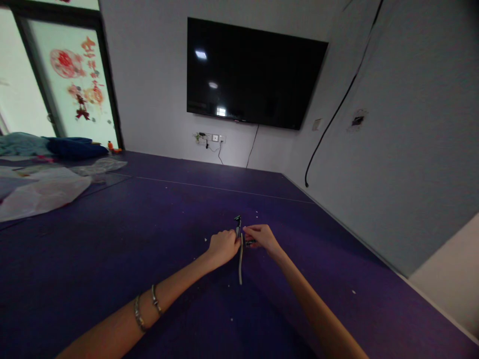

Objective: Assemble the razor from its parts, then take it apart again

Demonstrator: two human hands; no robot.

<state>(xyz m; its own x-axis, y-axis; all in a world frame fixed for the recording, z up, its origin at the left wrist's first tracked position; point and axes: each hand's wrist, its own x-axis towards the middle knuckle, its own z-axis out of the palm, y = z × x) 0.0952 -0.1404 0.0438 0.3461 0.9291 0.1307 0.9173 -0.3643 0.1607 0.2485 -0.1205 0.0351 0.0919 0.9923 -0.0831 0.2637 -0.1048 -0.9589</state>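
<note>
A person's two bare hands meet over a broad, flat, deep purple surface (168, 214), seen from head height. The left hand (223, 248), on an arm wearing two silver metal bracelets (139, 314), is closed around a small, slim tool with a dark T-shaped head and a grey shaft (238, 227), held with its head up. Just beside it, the right hand (263, 237) has its fingers curled narrowly on a small dark piece (250, 243), too small to make out in detail. Between the hands, a thin, off-white, cord-like strip (240, 269) runs down toward the viewer; whether any fingers grip its top end, I cannot tell. Tiny white scraps (354, 292) are scattered about the surface. At the far left lie a crumpled, translucent plastic bag (48, 197) and a heap of dark blue cloth (75, 147), near a frosted glass door (71, 85) with red decorations. On the pale grey wall (149, 99) ahead hangs a large, black, flat television (254, 75), above a row of white wall sockets (215, 138). To the right, a thick black cable (339, 107) hangs down along the side wall
</note>
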